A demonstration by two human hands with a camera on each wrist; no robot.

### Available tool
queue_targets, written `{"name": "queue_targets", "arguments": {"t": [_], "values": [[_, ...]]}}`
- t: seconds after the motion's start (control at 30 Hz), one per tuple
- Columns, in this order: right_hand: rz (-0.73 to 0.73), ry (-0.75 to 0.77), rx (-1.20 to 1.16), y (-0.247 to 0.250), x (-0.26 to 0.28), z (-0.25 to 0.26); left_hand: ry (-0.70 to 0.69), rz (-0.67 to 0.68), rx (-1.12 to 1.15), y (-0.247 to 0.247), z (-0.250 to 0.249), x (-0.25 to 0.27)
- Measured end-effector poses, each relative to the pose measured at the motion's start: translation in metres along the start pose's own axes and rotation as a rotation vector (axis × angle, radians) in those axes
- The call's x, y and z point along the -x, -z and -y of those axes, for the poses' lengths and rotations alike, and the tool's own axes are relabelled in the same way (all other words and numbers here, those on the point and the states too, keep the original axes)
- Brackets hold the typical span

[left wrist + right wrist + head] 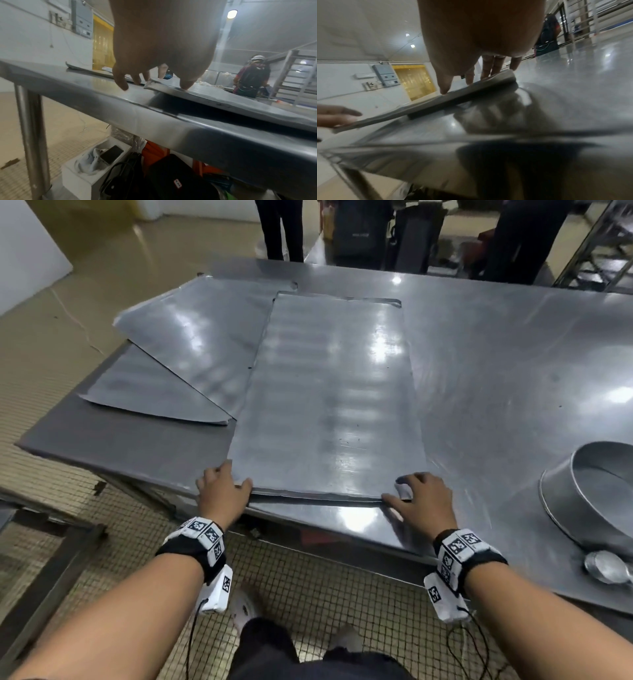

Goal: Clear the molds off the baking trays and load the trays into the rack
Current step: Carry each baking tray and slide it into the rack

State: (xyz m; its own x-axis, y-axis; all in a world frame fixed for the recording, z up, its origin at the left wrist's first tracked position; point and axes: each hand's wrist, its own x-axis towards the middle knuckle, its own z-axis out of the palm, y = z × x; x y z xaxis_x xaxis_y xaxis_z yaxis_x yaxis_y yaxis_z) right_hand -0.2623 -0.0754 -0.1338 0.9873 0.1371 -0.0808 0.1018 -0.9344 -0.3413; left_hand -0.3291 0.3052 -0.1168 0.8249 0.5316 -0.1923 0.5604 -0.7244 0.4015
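At the near edge of the brushed stainless-steel worktable [496, 364], a flat rectangular grey metal baking tray [329, 392] was held by its two near corners. It lay bare on top, lengthwise away from the person, partly overlapping two more flat grey trays [191, 344] fanned out to its left. The left hand [222, 491] was set at the near left corner, thumb laid on the tray's top face and fingers spread beyond the corner onto the table. The right hand [424, 498] was set at the near right corner, thumb along the near edge and fingers slightly apart, curled over the corner; in the right wrist view that corner was seen raised off the table.

The step was judged to be lifting this tray for the rack [596, 244], seen at the far right. For a clean lift, fingertips would best be worked under the thin rim at both corners, and the sheet raised evenly, since so thin and wide a sheet could flex or scrape those beneath it.

A round, smooth-walled aluminium cake mold [596, 501] stood on the table's right, well apart from the trays.
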Motion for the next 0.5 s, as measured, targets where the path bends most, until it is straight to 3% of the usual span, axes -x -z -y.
{"name": "queue_targets", "arguments": {"t": [0.07, 0.17, 0.5], "values": [[0.002, 0.094, 0.016, -0.007, 0.007, 0.009, -0.116, -0.058, -0.073, -0.001, -0.004, 0.005], [0.037, 0.131, -0.047, -0.012, 0.011, 0.021, -0.263, -0.017, -0.128, -0.007, -0.011, 0.014], [0.024, 0.030, -0.080, -0.014, 0.019, 0.040, -0.431, 0.000, -0.212, -0.006, 0.003, 0.023]]}}
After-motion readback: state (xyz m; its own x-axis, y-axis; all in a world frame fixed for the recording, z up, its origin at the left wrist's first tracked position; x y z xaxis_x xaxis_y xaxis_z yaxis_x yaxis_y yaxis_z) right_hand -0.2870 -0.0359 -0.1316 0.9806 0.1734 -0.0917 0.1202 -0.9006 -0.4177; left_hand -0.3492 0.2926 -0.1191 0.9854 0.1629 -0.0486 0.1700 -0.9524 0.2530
